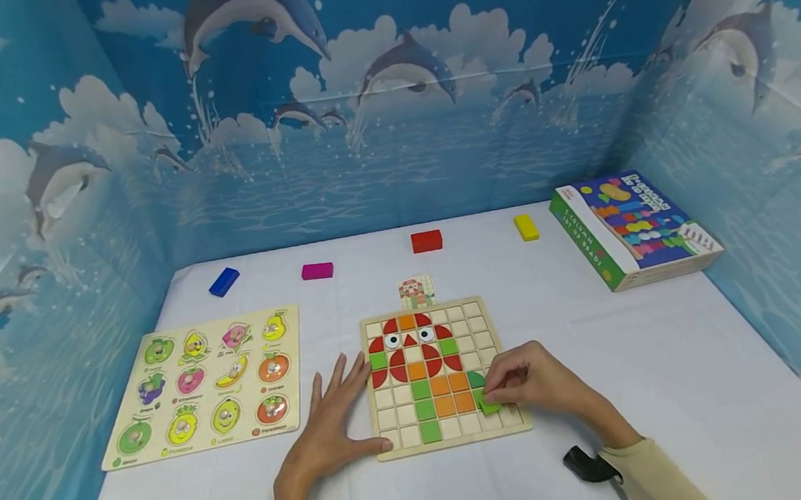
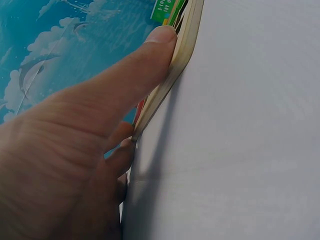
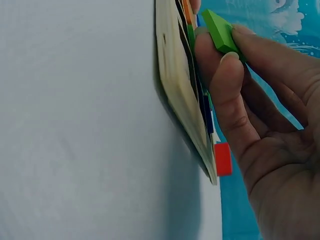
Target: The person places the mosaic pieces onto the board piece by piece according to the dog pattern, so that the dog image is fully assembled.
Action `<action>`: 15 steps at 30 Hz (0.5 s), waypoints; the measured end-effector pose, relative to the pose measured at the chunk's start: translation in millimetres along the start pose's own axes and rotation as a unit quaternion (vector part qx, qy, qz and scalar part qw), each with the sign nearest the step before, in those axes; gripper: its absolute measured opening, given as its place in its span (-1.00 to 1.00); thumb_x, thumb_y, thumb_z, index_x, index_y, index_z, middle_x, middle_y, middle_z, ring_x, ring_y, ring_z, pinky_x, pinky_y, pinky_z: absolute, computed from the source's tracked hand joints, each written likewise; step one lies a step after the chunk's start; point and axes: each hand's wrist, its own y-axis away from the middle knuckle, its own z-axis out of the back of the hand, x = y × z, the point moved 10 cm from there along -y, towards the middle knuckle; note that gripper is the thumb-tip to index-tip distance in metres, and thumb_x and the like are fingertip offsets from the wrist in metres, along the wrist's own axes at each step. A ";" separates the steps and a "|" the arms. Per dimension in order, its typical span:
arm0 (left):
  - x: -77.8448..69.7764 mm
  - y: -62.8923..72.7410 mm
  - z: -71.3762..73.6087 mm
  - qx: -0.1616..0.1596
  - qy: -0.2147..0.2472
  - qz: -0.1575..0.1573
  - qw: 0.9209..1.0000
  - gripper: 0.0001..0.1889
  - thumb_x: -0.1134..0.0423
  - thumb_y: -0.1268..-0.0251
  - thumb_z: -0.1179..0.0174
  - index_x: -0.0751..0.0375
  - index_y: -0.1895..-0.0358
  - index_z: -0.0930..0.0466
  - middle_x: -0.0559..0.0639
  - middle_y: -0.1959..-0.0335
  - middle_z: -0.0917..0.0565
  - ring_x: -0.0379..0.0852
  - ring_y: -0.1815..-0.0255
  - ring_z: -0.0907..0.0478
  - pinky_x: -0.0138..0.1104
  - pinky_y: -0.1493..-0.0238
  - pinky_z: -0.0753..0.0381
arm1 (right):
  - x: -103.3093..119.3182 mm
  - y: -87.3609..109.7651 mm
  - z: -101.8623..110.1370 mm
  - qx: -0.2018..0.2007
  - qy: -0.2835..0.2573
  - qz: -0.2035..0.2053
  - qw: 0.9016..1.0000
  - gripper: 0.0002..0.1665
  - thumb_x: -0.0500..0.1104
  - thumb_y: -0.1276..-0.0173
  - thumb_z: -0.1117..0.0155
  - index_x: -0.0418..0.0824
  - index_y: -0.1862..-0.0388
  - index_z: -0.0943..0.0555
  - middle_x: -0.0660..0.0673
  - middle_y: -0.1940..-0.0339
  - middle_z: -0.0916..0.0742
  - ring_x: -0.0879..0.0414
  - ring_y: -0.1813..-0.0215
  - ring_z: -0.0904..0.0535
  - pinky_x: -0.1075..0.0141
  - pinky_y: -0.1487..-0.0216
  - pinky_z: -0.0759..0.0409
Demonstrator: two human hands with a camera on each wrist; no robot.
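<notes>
A square wooden grid board (image 1: pixel 455 443) lies on the white table, partly filled with red, orange and green pieces that form a figure with two eye pieces (image 1: pixel 392 340). With fingers spread, my left hand (image 1: pixel 327 430) rests along the board's left edge. Its thumb (image 2: pixel 145 55) lies on the board's near corner in the left wrist view. My right hand (image 1: pixel 539 377) pinches a green square tile (image 3: pixel 220 32) between thumb and fingers, over the board's lower right cells. A dark green rounded piece (image 1: pixel 475 380) sits just beyond that tile.
A small picture card (image 1: pixel 416 290) touches the board's far edge. To the left lies a fruit puzzle board (image 1: pixel 221 388). Blue (image 1: pixel 224 282), magenta (image 1: pixel 317 271), red (image 1: pixel 426 241) and yellow (image 1: pixel 526 227) blocks line the back. A game box (image 1: pixel 633 227) stands at the back right.
</notes>
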 end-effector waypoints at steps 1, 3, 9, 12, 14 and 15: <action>0.1 -0.2 -0.2 0.001 0.001 0.002 1.000 0.31 -0.12 0.07 -0.73 -0.14 -0.78 -0.09 -0.26 -0.80 -0.01 -0.05 -0.84 0.31 0.08 -0.77 0.52 | 1.2 -0.3 -1.5 0.001 0.003 0.000 1.000 -0.86 -0.36 -0.19 -0.67 -0.16 0.33 -0.87 -0.07 0.32 -0.87 0.29 0.40 -0.65 0.45 0.43 -0.69; 0.0 -0.4 -0.3 0.002 0.001 0.003 1.000 0.31 -0.13 0.07 -0.73 -0.14 -0.78 -0.09 -0.26 -0.80 0.00 -0.05 -0.84 0.31 0.09 -0.77 0.53 | 2.8 -0.6 -3.1 0.002 0.006 -0.002 1.000 -0.86 -0.34 -0.19 -0.68 -0.15 0.35 -0.87 -0.04 0.32 -0.88 0.26 0.37 -0.69 0.44 0.38 -0.71; 0.0 -0.1 -0.3 -0.001 0.000 0.007 1.000 0.31 -0.10 0.09 -0.74 -0.13 -0.77 -0.11 -0.24 -0.80 -0.02 -0.04 -0.84 0.31 0.10 -0.77 0.51 | 7.0 -0.9 -7.8 0.014 0.024 -0.001 1.000 -0.87 -0.33 -0.18 -0.69 -0.13 0.38 -0.89 0.01 0.35 -0.88 0.21 0.40 -0.68 0.44 0.39 -0.68; 1.2 -0.5 -1.0 -0.002 -0.003 0.009 1.000 0.31 -0.09 0.10 -0.74 -0.14 -0.77 -0.11 -0.26 -0.80 -0.02 -0.06 -0.84 0.31 0.09 -0.77 0.50 | 6.9 -0.3 -10.0 0.024 0.032 0.003 0.999 -0.87 -0.33 -0.17 -0.70 -0.13 0.38 -0.89 0.01 0.35 -0.87 0.20 0.40 -0.67 0.43 0.40 -0.69; 1.3 -0.5 -1.3 -0.001 -0.003 0.009 1.000 0.31 -0.10 0.09 -0.74 -0.15 -0.77 -0.10 -0.27 -0.80 -0.02 -0.07 -0.83 0.32 0.09 -0.78 0.51 | 7.3 0.2 -10.3 0.030 0.035 0.008 0.999 -0.86 -0.34 -0.16 -0.70 -0.14 0.38 -0.88 0.00 0.34 -0.87 0.20 0.37 -0.70 0.40 0.37 -0.74; 1.4 -0.6 -1.4 0.000 -0.003 0.010 1.000 0.31 -0.10 0.09 -0.74 -0.15 -0.77 -0.10 -0.27 -0.80 -0.02 -0.07 -0.83 0.32 0.08 -0.78 0.51 | 7.2 0.6 -10.1 0.034 0.036 0.010 0.999 -0.86 -0.34 -0.16 -0.70 -0.14 0.38 -0.88 0.00 0.33 -0.86 0.19 0.37 -0.70 0.39 0.37 -0.75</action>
